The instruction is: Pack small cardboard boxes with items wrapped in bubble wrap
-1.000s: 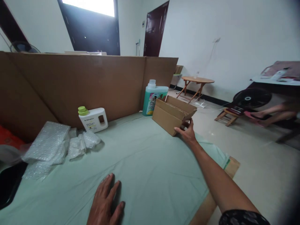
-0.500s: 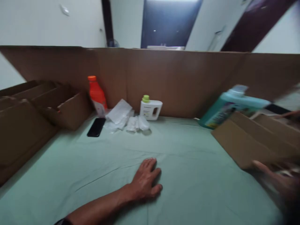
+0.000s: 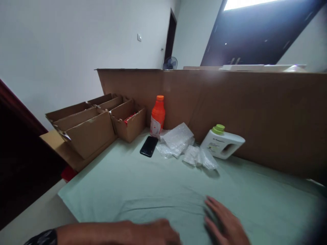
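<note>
My left hand point(image 3: 163, 233) is low at the bottom edge, over the green cloth point(image 3: 122, 183). It is blurred and partly cut off, so its fingers cannot be made out. To its right, my right hand point(image 3: 226, 221) is over the cloth with fingers apart and nothing in it. Beyond both hands lie crumpled bubble wrap point(image 3: 178, 139) and a black phone point(image 3: 149, 146). A white jug with a green cap point(image 3: 222, 143) leans beside the wrap. An orange bottle point(image 3: 157, 117) stands behind the phone.
Open cardboard boxes with dividers point(image 3: 89, 132) stand at the left edge of the cloth; something red shows inside one. A tall cardboard panel point(image 3: 255, 115) runs along the back. Farther off are a fan point(image 3: 170, 63) and a dark door.
The view has swung left, taking the teal jug and right-hand cardboard box out of sight. My right hand has come from beside that box to the cloth near my left hand.
</note>
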Demonstrator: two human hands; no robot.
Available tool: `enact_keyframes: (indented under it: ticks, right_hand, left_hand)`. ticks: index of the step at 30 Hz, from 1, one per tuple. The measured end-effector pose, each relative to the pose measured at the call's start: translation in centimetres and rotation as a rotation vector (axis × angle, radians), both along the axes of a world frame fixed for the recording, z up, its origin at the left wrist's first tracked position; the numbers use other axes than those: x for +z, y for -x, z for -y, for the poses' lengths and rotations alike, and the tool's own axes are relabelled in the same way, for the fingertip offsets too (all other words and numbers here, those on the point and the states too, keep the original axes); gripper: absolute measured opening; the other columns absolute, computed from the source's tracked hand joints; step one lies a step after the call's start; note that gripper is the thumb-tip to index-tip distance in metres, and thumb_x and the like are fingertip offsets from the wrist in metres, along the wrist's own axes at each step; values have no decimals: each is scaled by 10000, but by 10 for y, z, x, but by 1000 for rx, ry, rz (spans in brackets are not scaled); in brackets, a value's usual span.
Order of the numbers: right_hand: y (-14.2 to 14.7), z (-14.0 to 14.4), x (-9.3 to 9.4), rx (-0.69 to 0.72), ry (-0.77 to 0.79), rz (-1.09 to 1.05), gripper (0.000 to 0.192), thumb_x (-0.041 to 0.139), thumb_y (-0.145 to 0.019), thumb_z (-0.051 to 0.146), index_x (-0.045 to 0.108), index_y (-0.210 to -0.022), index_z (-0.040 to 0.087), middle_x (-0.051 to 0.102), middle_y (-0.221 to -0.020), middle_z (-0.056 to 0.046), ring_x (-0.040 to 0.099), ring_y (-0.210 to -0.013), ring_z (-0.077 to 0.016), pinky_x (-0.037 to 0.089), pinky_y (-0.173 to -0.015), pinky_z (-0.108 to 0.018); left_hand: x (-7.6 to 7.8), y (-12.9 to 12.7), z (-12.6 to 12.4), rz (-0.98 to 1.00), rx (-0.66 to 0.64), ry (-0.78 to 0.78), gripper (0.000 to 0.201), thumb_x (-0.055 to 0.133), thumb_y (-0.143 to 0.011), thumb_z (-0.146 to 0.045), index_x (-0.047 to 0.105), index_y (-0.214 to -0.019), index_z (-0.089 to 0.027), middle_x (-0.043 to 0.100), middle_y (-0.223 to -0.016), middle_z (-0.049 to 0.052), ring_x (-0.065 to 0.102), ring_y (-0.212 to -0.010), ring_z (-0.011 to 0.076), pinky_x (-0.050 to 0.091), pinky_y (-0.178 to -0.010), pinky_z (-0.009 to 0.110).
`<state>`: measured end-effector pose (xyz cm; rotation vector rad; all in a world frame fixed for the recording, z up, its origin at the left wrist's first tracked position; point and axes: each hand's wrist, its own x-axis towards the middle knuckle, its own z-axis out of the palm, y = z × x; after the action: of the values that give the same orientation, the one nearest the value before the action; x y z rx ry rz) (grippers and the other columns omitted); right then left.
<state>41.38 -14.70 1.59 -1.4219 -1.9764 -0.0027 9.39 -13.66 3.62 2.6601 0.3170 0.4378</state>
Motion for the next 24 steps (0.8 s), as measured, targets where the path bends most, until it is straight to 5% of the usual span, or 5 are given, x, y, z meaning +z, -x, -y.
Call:
enact_keyframes:
  ticks: [6, 9, 13, 18, 24]
  right_hand:
    - [109, -30, -5, 246, 100, 161, 332, 583, -922, 336, 706, -1225, 278, 643, -1379, -102, 619, -1239, -331, 539, -955, -530]
    - [114, -29, -5, 215, 111, 172, 335, 594, -920, 351, 706, -1228, 276, 642, -1380, -101, 621, -1237, -332, 542, -959, -527]
    - [111, -27, -1, 183, 127, 209, 340, 574, -929, 372, 713, -1224, 275, 652, -1367, -101, 626, -1230, -331, 548, -956, -525]
    - [115, -30, 2, 179, 77, 202, 314, 580, -926, 364, 729, -1177, 247, 679, -1322, -115, 650, -1193, -327, 563, -931, -522]
    - [115, -28, 3, 207, -47, 33, 219, 568, -928, 300, 738, -1060, 260, 727, -1210, -115, 678, -1124, -325, 557, -901, -529]
  left_hand:
    - [130, 114, -151, 133, 1213, -184, 570, 558, -913, -259, 439, -1464, -181, 397, -1578, 145, 525, -1338, 284, 474, -1044, 399]
    - [158, 142, -212, 117, 1351, -175, 696, 610, -898, -280, 334, -1522, -141, 463, -1509, 188, 575, -1252, 326, 483, -973, 416]
    - [155, 151, -245, 58, 1369, -146, 273, 575, -899, -259, 694, -1121, -154, 671, -1138, 116, 645, -1041, 276, 474, -854, 342]
    - [148, 174, -196, 79, 1304, -198, 220, 510, -881, -238, 705, -820, -156, 649, -937, 76, 626, -852, 199, 460, -775, 301]
    - [122, 240, -40, 208, 1122, -290, 207, 520, -904, -298, 685, -818, -207, 657, -933, 49, 653, -809, 169, 523, -758, 278]
